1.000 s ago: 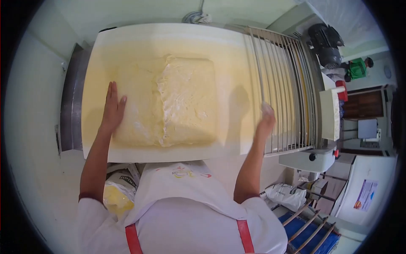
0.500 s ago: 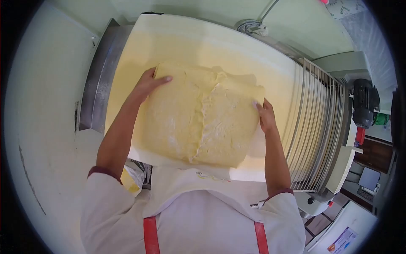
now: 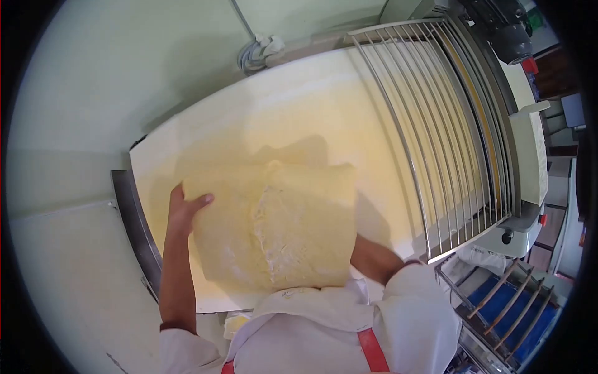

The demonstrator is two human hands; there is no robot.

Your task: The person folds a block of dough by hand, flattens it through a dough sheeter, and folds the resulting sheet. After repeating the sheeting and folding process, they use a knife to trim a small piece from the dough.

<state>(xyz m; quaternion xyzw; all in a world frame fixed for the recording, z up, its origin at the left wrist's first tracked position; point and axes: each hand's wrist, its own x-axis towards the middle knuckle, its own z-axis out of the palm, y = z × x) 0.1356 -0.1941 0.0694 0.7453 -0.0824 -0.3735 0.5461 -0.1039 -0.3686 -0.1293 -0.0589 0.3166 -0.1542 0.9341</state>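
Observation:
A big folded slab of pale yellow dough (image 3: 280,224), dusted with flour along its middle seam, is lifted off the white belt (image 3: 299,106) of a dough sheeter. My left hand (image 3: 184,209) grips the slab's left edge, thumb on top. My right hand is hidden under the slab's right side; only the forearm (image 3: 374,258) shows. The dough hangs tilted toward my chest.
A metal wire guard (image 3: 436,124) covers the sheeter's rollers on the right, with the machine's housing and knob (image 3: 507,237) beyond. A steel side rail (image 3: 134,230) borders the belt at left. Blue trays on a rack (image 3: 504,299) stand at lower right. A coiled cable (image 3: 258,50) hangs on the wall.
One second ago the dough lay flat on the belt with my left hand on it. Both hands then took its edges and lifted it; my right hand has gone underneath.

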